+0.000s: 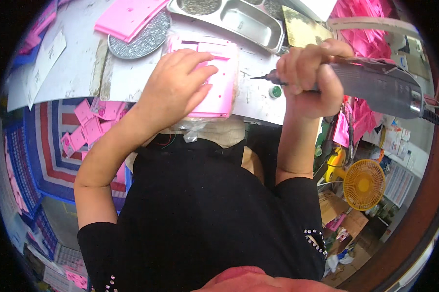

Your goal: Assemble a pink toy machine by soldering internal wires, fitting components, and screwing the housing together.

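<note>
A flat pink plastic housing (223, 95) lies on a pad at the front of the white table. Across its upper left side rests my left hand (175, 85), fingers spread over the surface and gripping nothing. My right hand (311, 78) is wrapped round a dark grey electric screwdriver (375, 86), held sideways to the right of the housing. Its thin bit points left and stays apart from the pink plastic. Just below the bit, a small green-topped container (275, 91) stands on the table.
Beyond my left hand, a round metal dish (146, 41) of small metal pieces sits partly under stacked pink panels (127, 19). A steel compartment tray (251, 27) is at the back. Blue crates (41, 141) with pink parts stand left; a yellow fan (364, 185) is at right.
</note>
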`<state>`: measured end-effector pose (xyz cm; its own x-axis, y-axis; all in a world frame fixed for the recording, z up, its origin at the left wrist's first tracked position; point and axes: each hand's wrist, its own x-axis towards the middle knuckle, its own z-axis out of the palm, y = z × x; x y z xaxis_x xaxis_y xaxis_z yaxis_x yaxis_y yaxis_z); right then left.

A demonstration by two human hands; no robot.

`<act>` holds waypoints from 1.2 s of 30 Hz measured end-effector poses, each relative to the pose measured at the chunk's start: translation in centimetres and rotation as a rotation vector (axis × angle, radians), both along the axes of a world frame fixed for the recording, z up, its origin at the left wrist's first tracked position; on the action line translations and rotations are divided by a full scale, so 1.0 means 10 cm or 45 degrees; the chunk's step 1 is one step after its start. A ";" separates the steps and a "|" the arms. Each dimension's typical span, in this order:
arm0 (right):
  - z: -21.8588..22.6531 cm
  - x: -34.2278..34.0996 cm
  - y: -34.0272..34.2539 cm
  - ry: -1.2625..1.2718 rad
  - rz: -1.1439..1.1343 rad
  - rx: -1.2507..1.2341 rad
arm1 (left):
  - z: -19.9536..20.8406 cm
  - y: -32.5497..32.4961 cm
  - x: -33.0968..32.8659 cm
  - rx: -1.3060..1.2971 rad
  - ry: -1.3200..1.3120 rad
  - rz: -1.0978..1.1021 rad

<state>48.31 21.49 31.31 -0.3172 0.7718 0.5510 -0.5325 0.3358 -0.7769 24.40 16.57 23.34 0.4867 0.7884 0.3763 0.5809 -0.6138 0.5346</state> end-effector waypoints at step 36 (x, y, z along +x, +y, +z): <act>-0.50 -0.08 -0.39 -0.281 -0.169 -0.025 | -0.09 0.02 0.16 0.144 0.335 0.083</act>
